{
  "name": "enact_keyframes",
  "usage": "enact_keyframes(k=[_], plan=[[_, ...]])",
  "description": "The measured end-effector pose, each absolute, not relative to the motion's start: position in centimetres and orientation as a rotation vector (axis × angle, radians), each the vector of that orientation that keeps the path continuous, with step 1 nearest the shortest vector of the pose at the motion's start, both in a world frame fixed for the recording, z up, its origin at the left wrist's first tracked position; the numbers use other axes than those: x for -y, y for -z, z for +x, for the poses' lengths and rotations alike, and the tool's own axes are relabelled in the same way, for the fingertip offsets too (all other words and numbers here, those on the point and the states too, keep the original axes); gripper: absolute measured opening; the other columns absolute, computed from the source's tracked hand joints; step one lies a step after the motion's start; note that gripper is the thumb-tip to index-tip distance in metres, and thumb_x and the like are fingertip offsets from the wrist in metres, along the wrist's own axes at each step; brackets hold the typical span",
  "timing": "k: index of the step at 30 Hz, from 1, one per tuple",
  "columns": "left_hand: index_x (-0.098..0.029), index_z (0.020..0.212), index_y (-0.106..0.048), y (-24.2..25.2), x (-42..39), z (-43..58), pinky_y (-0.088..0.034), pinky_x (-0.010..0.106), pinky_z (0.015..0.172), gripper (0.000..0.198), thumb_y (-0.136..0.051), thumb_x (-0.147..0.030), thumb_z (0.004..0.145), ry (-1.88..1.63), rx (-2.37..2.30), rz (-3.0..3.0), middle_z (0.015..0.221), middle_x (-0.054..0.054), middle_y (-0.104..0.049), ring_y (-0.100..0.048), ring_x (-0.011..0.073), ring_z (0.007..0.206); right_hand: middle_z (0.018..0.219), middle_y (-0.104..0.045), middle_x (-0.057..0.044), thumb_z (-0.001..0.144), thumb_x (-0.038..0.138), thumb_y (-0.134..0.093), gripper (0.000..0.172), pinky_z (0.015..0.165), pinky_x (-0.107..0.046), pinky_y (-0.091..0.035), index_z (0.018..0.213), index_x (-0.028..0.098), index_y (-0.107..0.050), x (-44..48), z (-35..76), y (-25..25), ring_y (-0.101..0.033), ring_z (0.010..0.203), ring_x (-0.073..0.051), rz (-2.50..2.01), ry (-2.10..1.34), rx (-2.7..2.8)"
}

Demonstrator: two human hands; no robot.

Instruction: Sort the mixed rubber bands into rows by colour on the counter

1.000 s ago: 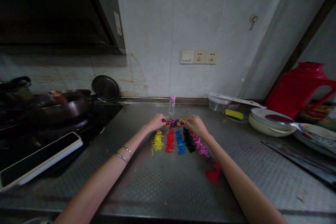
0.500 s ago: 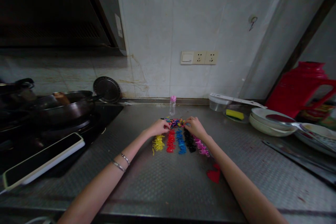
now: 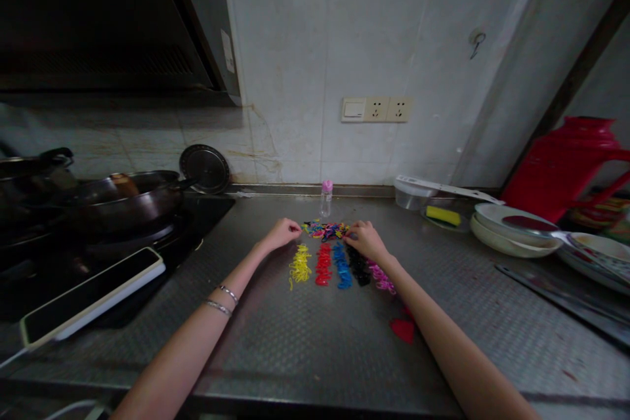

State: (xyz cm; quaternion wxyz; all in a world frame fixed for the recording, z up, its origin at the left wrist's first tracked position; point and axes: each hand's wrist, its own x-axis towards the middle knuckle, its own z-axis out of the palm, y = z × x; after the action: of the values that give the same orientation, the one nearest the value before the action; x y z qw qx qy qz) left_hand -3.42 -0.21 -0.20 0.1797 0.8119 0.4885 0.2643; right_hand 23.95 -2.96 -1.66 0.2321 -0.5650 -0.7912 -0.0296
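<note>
A mixed heap of small coloured rubber bands (image 3: pixel 325 230) lies on the metal counter. In front of it run sorted rows: yellow bands (image 3: pixel 300 264), red bands (image 3: pixel 323 265), blue bands (image 3: pixel 341 265), black bands (image 3: pixel 359 268) and pink bands (image 3: pixel 380 277). My left hand (image 3: pixel 284 232) is just left of the heap, fingertips pinched together; what they hold is too small to make out. At the heap's right edge, my right hand (image 3: pixel 364 239) has its fingers bent and closed on the bands, partly covering the black row. A pink-capped clear bottle (image 3: pixel 326 199) stands behind the heap.
A red heart-shaped piece (image 3: pixel 402 329) lies by my right forearm. On the left are a phone (image 3: pixel 93 295) and a pan (image 3: pixel 128 200) on the stove. Bowls (image 3: pixel 512 230), a yellow sponge (image 3: pixel 443 216), a knife (image 3: pixel 556 302) and a red thermos (image 3: pixel 566 167) stand right.
My left hand has moved left, away from the heap, uncovering its left end and the top of the yellow row. My right hand stays at the heap's right edge. The view has shifted slightly.
</note>
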Motion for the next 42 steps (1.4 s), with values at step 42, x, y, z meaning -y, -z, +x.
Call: enact_keyframes(k=[42], plan=[[-0.011,0.078,-0.069,1.3,-0.6,-4.1,-0.042,0.023,0.067,0.026,-0.049,-0.024,0.069,-0.776,-1.35,2.309,0.076,0.006,-0.068,-0.059,0.0147,0.068,0.084,-0.068,-0.006,0.075,0.022,-0.047,0.026,0.068,-0.02,-0.04,0.085,0.018,-0.07,1.1,27.0,1.8,-0.06,0.077,-0.016,-1.517,-0.139,2.156]])
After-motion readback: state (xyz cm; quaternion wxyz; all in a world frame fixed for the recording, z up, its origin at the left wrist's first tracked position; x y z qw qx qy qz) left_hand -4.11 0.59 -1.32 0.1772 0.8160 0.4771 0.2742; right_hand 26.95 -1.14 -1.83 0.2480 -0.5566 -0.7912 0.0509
